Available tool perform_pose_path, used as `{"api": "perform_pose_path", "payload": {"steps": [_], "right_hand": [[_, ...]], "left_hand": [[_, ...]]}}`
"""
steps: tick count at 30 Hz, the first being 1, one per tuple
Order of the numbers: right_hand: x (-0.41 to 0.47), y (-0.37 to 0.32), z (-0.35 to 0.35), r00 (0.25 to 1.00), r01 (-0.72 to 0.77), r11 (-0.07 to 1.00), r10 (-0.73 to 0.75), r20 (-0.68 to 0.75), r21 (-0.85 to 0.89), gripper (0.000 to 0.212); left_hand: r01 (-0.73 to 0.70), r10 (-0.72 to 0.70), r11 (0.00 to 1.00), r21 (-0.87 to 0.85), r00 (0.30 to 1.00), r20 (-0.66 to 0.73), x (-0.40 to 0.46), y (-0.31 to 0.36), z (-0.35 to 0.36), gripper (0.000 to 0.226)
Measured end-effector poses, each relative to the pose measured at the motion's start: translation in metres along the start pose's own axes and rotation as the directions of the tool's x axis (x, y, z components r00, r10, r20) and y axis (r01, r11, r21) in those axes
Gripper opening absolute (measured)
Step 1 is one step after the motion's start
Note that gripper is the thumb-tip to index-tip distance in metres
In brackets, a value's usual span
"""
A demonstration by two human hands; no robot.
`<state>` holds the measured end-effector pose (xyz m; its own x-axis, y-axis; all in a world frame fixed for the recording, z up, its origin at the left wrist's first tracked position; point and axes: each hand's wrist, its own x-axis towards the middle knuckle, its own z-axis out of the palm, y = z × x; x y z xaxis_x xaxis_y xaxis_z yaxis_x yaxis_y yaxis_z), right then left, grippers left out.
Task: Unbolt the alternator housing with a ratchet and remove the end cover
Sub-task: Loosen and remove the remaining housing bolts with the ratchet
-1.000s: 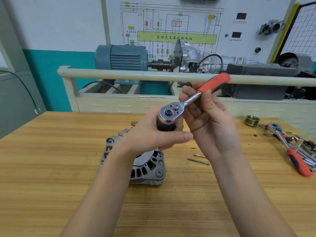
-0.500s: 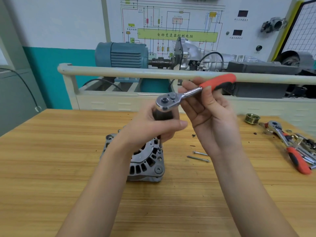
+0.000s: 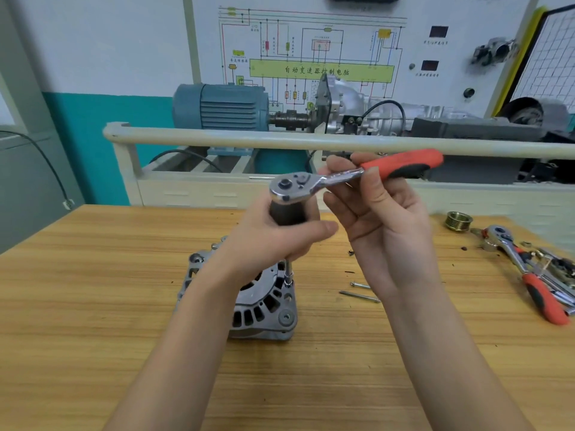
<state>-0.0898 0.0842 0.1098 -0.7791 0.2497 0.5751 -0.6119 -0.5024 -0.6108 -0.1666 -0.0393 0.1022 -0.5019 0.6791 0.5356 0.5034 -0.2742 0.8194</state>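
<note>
The left hand (image 3: 273, 241) curls its fingers (image 3: 323, 228) round the dark cylindrical grip under the head of the chrome ratchet with an orange-and-black handle (image 3: 351, 175), while the right hand (image 3: 382, 219) pinches that ratchet's shank. Below, a slim chrome extension with a socket (image 3: 289, 275) stands on a bolt at the rim of the grey cast-aluminium alternator housing (image 3: 264, 306), which sits on the wooden table (image 3: 93, 306). 2 long loose bolts (image 3: 359, 293) lie just right of it.

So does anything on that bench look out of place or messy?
Nothing damaged. Two long bolts lie loose on the table right of the alternator, with dark specks around, and spare tools are piled at the right edge.
</note>
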Motion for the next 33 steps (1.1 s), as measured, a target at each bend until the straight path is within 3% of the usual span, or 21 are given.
{"api": "perform_pose_path", "payload": {"steps": [3,6,10,13,16,18,20,24,27,29,33], "right_hand": [[0.001,0.0,-0.001,1.0,-0.031,0.999,0.031,0.0,0.01,0.017],[0.0,0.0,0.0,0.999,-0.002,1.0,0.003,0.054,-0.018,0.016],[-0.004,0.001,-0.001,0.987,0.12,0.985,-0.106,0.119,-0.121,0.019],[-0.002,-0.001,0.0,0.996,0.076,0.993,-0.071,0.058,-0.088,0.021],[0.002,-0.001,-0.001,0.999,-0.032,0.999,0.033,-0.038,0.028,0.02],[0.004,-0.002,-0.003,0.995,-0.085,0.991,0.09,-0.044,0.102,0.02],[0.004,-0.004,-0.004,0.994,-0.106,0.985,0.109,-0.016,0.138,0.021],[0.001,-0.003,-0.004,0.994,0.002,1.0,-0.004,0.108,0.014,0.015],[-0.002,0.0,-0.004,0.982,0.118,0.987,-0.1,0.159,-0.11,0.029],[-0.002,-0.001,-0.004,0.987,0.097,0.993,-0.086,0.139,-0.074,0.025],[0.003,-0.002,-0.003,0.999,-0.039,0.997,0.038,0.027,0.06,0.016]], "left_hand": [[-0.054,0.06,0.992,-0.111,0.997,0.055,-0.001,0.001,0.0,0.024],[-0.057,0.056,0.976,-0.212,0.998,-0.008,0.001,0.001,0.0,0.027],[-0.058,0.018,0.983,-0.175,0.975,-0.22,0.003,0.001,0.004,0.032],[-0.024,0.004,0.997,-0.071,0.963,-0.269,0.002,0.003,0.01,0.03],[-0.022,0.021,1.0,-0.014,0.994,-0.106,0.0,0.004,0.01,0.028],[-0.023,0.025,0.999,-0.029,0.999,0.041,-0.001,0.005,0.008,0.027],[-0.012,0.016,0.999,-0.043,0.996,0.091,-0.001,0.005,0.006,0.029],[0.004,-0.021,0.995,-0.098,0.985,-0.17,0.003,0.002,0.007,0.029],[0.004,-0.04,0.993,-0.122,0.955,-0.295,0.004,0.004,0.01,0.02],[0.002,-0.015,0.998,-0.057,0.972,-0.235,0.002,0.003,0.007,0.024],[-0.042,0.038,0.997,0.069,0.998,0.052,-0.003,0.006,-0.001,0.027]]}}
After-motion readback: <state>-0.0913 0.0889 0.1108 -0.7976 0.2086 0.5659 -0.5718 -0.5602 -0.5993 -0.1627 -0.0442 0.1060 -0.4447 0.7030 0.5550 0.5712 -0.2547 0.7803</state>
